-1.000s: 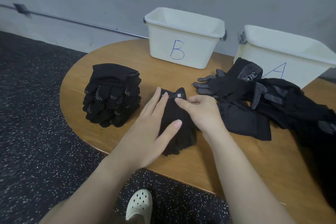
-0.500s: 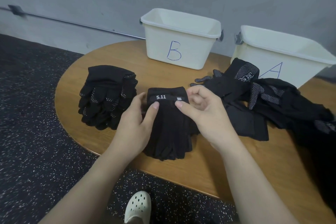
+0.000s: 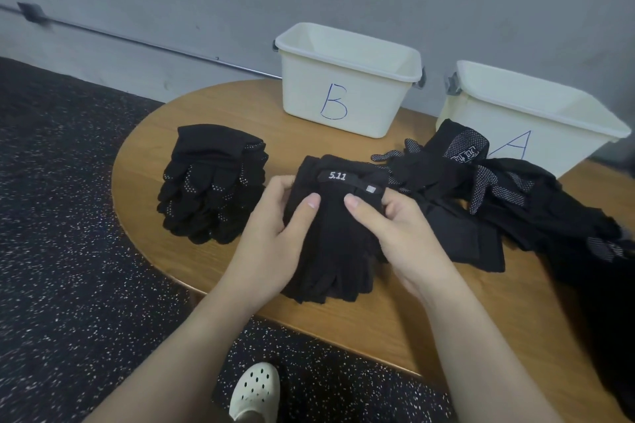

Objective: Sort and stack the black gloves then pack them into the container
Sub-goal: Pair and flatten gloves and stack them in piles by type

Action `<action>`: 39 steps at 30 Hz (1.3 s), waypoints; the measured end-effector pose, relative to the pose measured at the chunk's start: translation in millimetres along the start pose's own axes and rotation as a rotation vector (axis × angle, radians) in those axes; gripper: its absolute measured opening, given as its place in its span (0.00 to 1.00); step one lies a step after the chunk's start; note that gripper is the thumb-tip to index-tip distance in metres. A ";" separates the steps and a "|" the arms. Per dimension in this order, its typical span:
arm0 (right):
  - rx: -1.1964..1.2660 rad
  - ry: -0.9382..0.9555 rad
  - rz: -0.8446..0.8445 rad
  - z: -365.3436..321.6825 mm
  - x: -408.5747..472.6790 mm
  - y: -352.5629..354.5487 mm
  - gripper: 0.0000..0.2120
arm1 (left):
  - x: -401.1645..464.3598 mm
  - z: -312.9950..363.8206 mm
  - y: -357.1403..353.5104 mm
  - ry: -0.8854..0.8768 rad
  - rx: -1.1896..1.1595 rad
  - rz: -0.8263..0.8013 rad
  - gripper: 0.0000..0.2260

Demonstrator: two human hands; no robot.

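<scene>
A small stack of plain black gloves [image 3: 335, 237] with a "5.11" strap lies at the table's middle front. My left hand [image 3: 275, 237] grips its left side, thumb on top. My right hand [image 3: 395, 233] grips the right side, thumb pressing near the strap. A neat pile of dotted black gloves [image 3: 213, 185] sits to the left. A loose heap of unsorted black gloves [image 3: 498, 189] spreads to the right. Two cream containers stand at the back: one marked B [image 3: 347, 79] and one marked A [image 3: 536, 120].
The round wooden table [image 3: 378, 319] ends close to my body, with speckled dark floor [image 3: 68, 251] to the left. A grey wall with a metal rail runs behind the containers. My white clog [image 3: 256, 391] shows below the table edge.
The glove stack was flipped so the 5.11 strap faces up. My hands shifted from flat on top to gripping both sides, and the stack rose slightly off the table.
</scene>
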State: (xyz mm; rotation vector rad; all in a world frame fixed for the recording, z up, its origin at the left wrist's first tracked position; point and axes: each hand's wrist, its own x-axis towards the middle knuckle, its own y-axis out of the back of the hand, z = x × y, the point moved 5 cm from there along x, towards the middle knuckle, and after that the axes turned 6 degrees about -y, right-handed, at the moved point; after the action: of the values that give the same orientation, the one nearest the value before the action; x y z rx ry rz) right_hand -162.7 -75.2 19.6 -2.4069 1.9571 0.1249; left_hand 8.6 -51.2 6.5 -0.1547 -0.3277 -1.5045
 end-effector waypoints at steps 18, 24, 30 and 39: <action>-0.010 0.015 0.070 -35.0 48.7 31.8 0.13 | 8.9 1.9 -13.5 -0.021 0.083 0.240 0.08; -0.045 -0.068 0.018 -23.4 117.5 20.2 0.13 | 32.1 -10.8 -9.2 0.057 0.185 0.338 0.16; -0.087 -0.102 0.013 2.5 162.9 23.5 0.12 | 43.5 -21.9 -5.2 0.096 0.266 0.279 0.23; -0.513 -0.005 0.126 5.3 184.4 19.8 0.14 | 40.1 -31.8 -16.3 0.034 0.442 0.145 0.22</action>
State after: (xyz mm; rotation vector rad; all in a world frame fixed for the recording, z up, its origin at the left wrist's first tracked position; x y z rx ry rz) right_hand -144.9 -258.8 -1.0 -2.5413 2.3011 0.7176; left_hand -2.5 -100.0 -12.9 0.1943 -0.5997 -1.2582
